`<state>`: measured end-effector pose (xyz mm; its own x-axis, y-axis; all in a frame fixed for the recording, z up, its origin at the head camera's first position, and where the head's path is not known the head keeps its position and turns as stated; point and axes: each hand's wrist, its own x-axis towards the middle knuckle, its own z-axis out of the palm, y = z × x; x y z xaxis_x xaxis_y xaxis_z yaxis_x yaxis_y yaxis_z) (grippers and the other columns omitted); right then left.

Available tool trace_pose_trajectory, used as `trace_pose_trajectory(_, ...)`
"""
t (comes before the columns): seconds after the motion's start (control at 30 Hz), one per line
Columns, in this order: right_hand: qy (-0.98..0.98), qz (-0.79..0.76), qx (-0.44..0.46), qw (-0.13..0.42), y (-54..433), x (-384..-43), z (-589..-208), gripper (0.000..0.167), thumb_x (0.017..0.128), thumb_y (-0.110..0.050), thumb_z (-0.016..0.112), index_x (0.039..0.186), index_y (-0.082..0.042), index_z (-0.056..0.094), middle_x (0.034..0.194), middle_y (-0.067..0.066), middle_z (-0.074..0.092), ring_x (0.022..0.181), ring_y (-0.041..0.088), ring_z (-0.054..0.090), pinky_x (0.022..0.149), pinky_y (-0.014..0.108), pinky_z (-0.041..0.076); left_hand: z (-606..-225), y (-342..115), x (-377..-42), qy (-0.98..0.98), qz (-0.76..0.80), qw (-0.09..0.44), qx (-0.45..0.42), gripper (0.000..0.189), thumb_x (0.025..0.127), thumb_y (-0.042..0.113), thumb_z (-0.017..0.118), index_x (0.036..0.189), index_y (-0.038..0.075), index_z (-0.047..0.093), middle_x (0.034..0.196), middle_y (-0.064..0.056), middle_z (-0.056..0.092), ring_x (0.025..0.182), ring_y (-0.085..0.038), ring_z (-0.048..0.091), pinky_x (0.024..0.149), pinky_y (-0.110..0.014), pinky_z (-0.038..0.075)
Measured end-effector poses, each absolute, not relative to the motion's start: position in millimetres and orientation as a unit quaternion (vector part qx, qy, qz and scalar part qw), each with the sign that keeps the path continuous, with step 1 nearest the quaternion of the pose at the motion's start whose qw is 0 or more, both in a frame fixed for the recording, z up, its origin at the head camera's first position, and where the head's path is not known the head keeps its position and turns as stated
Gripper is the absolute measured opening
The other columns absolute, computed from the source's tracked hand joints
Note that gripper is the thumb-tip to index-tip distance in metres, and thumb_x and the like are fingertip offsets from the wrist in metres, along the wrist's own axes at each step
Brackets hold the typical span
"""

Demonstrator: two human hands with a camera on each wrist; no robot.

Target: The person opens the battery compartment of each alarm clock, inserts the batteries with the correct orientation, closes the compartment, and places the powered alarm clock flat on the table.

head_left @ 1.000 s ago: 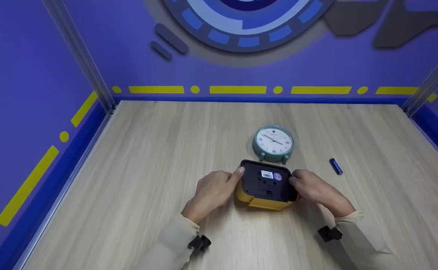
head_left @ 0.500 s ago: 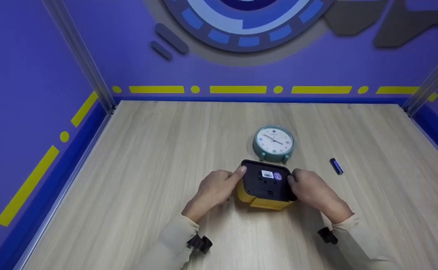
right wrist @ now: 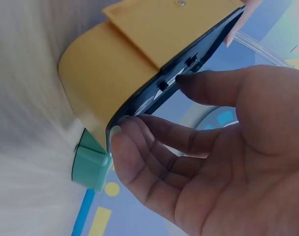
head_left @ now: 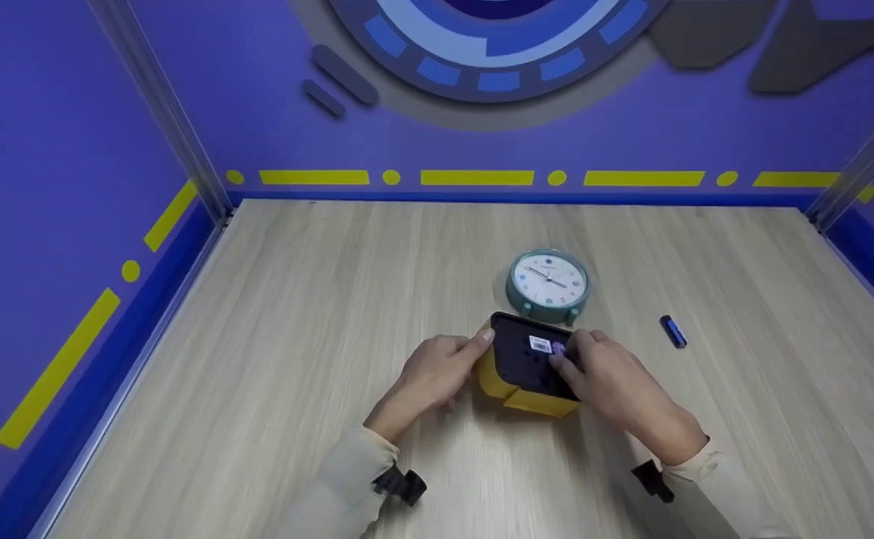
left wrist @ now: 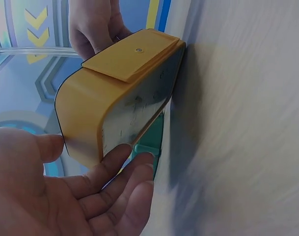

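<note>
A yellow alarm clock [head_left: 533, 400] with a black back panel is tilted over the table, its back up and its face down. My left hand [head_left: 441, 374] grips its left side, thumb on the back's edge and fingertips under the face [left wrist: 139, 110]. My right hand [head_left: 616, 382] reaches over the right part of the back, where a white label [head_left: 539, 344] shows. In the right wrist view, the thumb tip is close to a dark knob [right wrist: 162, 85], while bent fingertips touch the panel's rim, apart from the thumb. Part of the back is hidden by this hand.
Just behind the yellow clock, a round green alarm clock [head_left: 548, 284] lies with its white face up. To the right, a blue and black battery [head_left: 673, 332] lies on the wooden table [head_left: 317, 299]. Blue panels [head_left: 437, 142] wall the back and sides.
My right hand has moved from the yellow clock's right side onto its back, moving leftward. The clock has shifted slightly up and right in view, still in my left hand.
</note>
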<state>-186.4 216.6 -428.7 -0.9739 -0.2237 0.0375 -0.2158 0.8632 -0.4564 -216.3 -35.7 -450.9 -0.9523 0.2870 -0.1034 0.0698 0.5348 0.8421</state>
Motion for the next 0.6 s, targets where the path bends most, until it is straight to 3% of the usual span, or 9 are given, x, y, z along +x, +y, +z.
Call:
trace_pose_trajectory(0.3,0.964,-0.235,-0.123,-0.018,216.5,-186.8,-431.5,0.016,0.106,-0.011,0.065,0.098,0.001,0.057,0.082,0.007,0.052,0.072,0.023,0.053,0.062,0.039,0.045,-449.5,-33.3,-215.4,0.855,0.498,0.085,0.119,0.049,0.111,0.045,0.053,0.076,0.012,0.062,0.07,0.004,0.057,0.062,-0.012,0.05,0.059,-0.03,0.041)
trace_pose_trajectory(0.6,0.956,-0.276,-0.097,0.02,213.7,-187.5,-431.4,0.015,0.107,-0.013,0.061,0.1,0.0,0.057,0.084,0.007,0.056,0.073,0.023,0.055,0.061,0.037,0.047,-444.6,-32.6,-213.7,0.836,0.525,0.058,0.15,0.028,0.112,0.033,0.055,0.105,0.013,0.074,0.087,-0.008,0.069,0.072,-0.011,0.059,0.068,-0.031,0.048)
